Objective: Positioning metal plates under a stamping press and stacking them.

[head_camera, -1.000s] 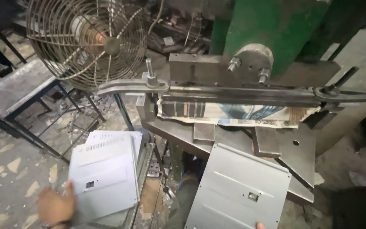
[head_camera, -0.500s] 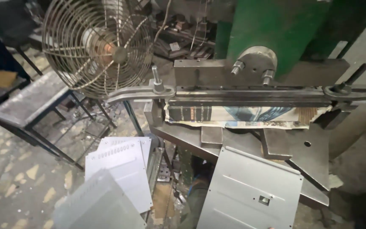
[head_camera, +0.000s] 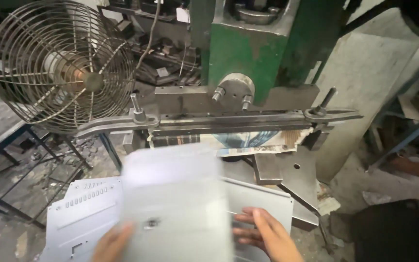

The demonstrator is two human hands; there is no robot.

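Head-camera view: a blurred grey metal sheet (head_camera: pixel 175 204) is gripped at its lower edges by the left hand (head_camera: pixel 114 242) and right hand (head_camera: pixel 263 233), held before the green press (head_camera: pixel 248 53), not yet under its clamp bar (head_camera: pixel 229 121).

A pale grey sheet-metal panel (head_camera: pixel 175 204), rectangular and flat, is motion-blurred, held above the press bed between both hands, with a small cutout near its lower middle; it overlaps a similar panel (head_camera: pixel 263 204) lying flat beneath.
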